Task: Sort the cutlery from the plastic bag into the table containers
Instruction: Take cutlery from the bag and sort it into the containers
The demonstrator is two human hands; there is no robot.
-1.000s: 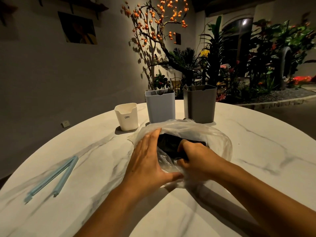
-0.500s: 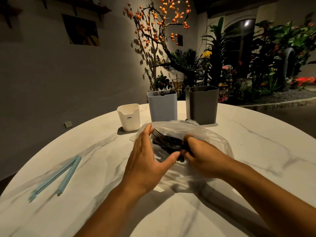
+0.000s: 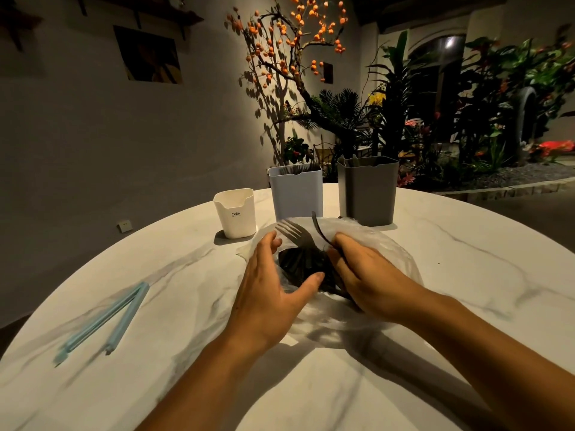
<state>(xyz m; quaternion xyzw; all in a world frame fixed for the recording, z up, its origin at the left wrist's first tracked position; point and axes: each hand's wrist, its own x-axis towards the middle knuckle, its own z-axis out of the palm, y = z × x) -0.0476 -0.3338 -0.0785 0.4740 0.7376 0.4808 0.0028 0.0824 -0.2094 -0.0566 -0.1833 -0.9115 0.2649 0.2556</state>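
Two bare hands worked at a clear plastic bag [image 3: 392, 256] lying on a round white marble table [image 3: 466, 275]. The left hand [image 3: 267, 293] rested on the bag's near left edge, its fingers straight and slightly spread, the thumb stretched toward the dark heap of cutlery [image 3: 298, 262] inside. The right hand [image 3: 370, 281] had its fingers curled round the handles of two dark forks [image 3: 295, 233], whose tines rose out of the bag's mouth toward the containers. Just behind the bag stood three containers in a row: a small white container [image 3: 236, 213] at left, a taller pale blue container [image 3: 295, 194] in the middle and a grey container [image 3: 368, 191] at right, the latter two with cutlery tips showing above their rims. A light blue bag clip [image 3: 105, 318] lay open, well apart at the left.
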